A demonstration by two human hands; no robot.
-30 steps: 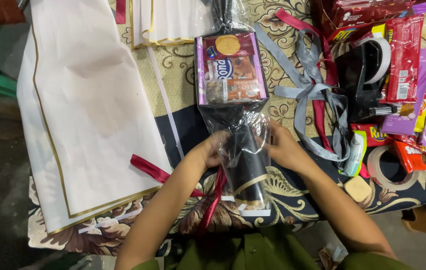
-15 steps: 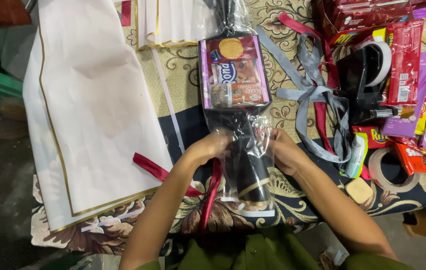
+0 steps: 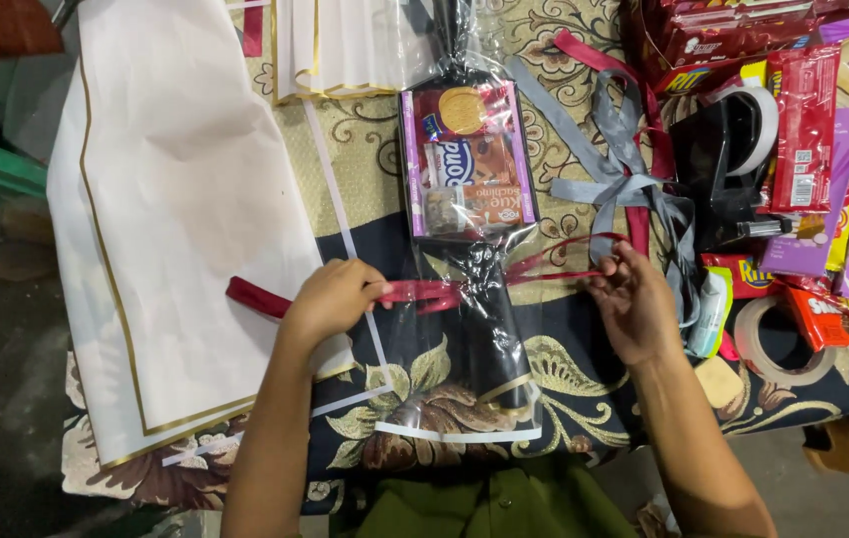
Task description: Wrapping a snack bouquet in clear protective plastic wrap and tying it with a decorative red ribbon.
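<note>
Your hands, left [image 3: 330, 299] and right [image 3: 633, 304], stand apart, each pinching an end of the red ribbon [image 3: 424, 292] drawn taut across the neck of the cellophane-wrapped snack bouquet [image 3: 469, 199] lying mid-table [image 3: 584, 359], so it cinches.

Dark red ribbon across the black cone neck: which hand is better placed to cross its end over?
Probably the right hand: it pinches the thin free end of the dark red ribbon, while the left hand grips the wider part beside the black cone.
</note>
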